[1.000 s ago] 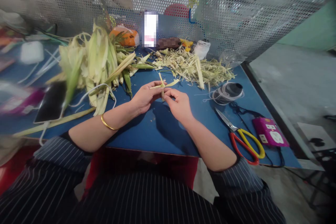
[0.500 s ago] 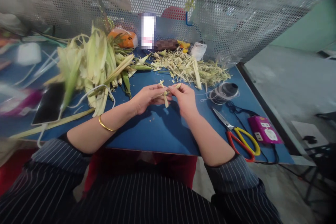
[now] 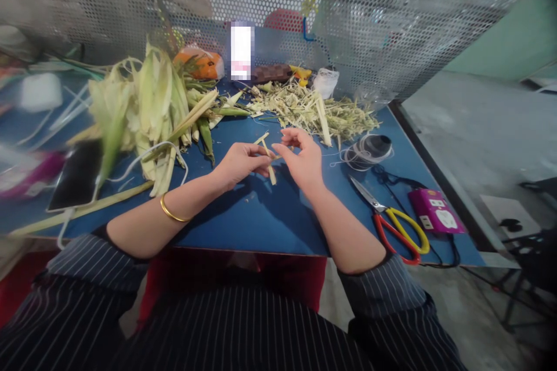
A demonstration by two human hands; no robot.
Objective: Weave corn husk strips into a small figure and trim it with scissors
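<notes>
Over the blue table (image 3: 261, 214), my left hand (image 3: 241, 163) pinches crossed pale husk strips (image 3: 268, 157). One strip points up and to the left, another hangs down towards the table. My right hand (image 3: 302, 159) is right beside them, thumb and forefinger pinched on the strips' right end, the other fingers curled above. A gold bangle (image 3: 171, 211) sits on my left wrist. Both forearms rest over the table's near edge.
A pile of corn husks (image 3: 152, 104) lies at the back left, shredded husk scraps (image 3: 317, 110) at the back centre. A spool of thread (image 3: 369, 149), red-and-yellow scissors (image 3: 394, 225) and a pink power strip (image 3: 435, 211) lie on the right. A phone (image 3: 76, 177) lies left. Perforated metal screens stand behind.
The hands turned the husk strips: the long strip that stuck out to the right is now folded in. My right hand moved slightly up and its fingers curled.
</notes>
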